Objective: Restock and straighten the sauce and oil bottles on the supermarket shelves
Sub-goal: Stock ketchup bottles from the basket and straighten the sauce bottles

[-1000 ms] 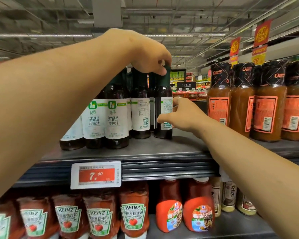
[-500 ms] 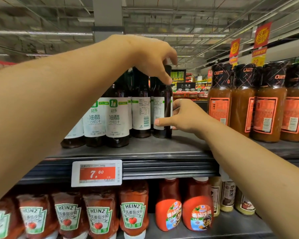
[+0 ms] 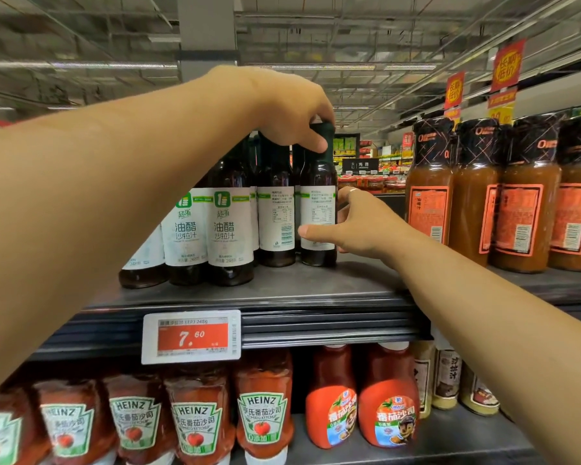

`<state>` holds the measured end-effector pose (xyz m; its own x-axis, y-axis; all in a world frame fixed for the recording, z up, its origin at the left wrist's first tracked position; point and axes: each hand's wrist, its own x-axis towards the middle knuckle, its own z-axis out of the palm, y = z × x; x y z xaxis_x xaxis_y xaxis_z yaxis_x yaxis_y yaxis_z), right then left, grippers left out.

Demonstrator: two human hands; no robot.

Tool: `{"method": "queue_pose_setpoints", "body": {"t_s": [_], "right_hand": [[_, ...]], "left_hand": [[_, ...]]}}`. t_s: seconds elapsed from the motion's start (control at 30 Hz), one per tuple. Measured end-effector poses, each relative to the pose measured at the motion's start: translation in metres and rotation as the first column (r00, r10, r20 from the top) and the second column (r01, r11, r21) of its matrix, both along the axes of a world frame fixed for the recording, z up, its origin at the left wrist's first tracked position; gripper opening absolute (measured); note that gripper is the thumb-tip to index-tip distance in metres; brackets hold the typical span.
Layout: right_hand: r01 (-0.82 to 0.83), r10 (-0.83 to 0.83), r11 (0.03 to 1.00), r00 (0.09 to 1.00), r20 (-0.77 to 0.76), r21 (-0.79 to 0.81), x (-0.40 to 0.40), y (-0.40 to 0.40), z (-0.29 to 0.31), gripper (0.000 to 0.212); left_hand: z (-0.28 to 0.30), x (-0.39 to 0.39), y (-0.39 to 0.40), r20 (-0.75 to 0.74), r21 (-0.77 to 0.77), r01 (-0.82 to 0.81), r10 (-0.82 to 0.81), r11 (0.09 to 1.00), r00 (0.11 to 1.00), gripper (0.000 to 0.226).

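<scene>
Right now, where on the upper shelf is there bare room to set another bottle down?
Bare shelf lies between the dark vinegar-dressing bottles and the orange sauce bottles, under the right hand, and along the front edge. The left hand grips the rightmost dark bottle's cap. Left cluster crowded.

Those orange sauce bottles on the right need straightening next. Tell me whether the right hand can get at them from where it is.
Probably yes. The right hand holds the dark vinegar bottle, and open shelf lies between it and the orange sauce bottles.

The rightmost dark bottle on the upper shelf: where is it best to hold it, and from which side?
Probably the cap from above and the label from its open right side: other bottles crowd its left.
</scene>
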<state>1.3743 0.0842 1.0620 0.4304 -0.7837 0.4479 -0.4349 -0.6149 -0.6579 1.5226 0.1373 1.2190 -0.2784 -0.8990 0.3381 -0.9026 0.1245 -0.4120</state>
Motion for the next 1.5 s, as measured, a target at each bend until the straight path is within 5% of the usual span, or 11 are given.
{"method": "queue_pose_setpoints", "body": {"t_s": [0.23,0.43,0.6,0.87,1.13,1.5], "right_hand": [[0.035,-0.036,0.998,0.999,0.012,0.046,-0.001,0.002,0.002,0.063],[-0.038,0.035,0.997,0.999,0.041,0.065,0.003,0.003,0.002,0.061],[0.0,0.0,1.0,1.0,-0.01,-0.012,0.002,0.003,-0.001,0.057],[-0.018,0.016,0.993,1.0,0.018,0.115,0.002,-0.007,0.002,0.057],[-0.029,0.032,0.995,0.999,-0.021,0.096,0.001,-0.001,0.004,0.037],[0.015,-0.015,1.0,0.999,0.048,0.004,-0.001,0.006,0.002,0.056]], "left_hand": [[-0.004,-0.003,-0.007,0.14,-0.079,-0.06,0.071,0.995,0.988,0.055],[-0.007,0.002,-0.015,0.034,-0.162,-0.097,0.103,0.982,0.994,0.075],[0.0,0.004,-0.006,-0.069,-0.068,-0.072,0.068,0.995,0.995,0.064],[0.009,0.007,0.006,-0.066,0.056,-0.188,0.191,0.981,0.979,0.051],[0.018,0.015,0.013,-0.168,0.136,-0.181,0.202,0.974,0.965,0.048],[0.019,0.02,0.017,-0.137,0.127,-0.152,0.169,0.98,0.976,0.043]]}}
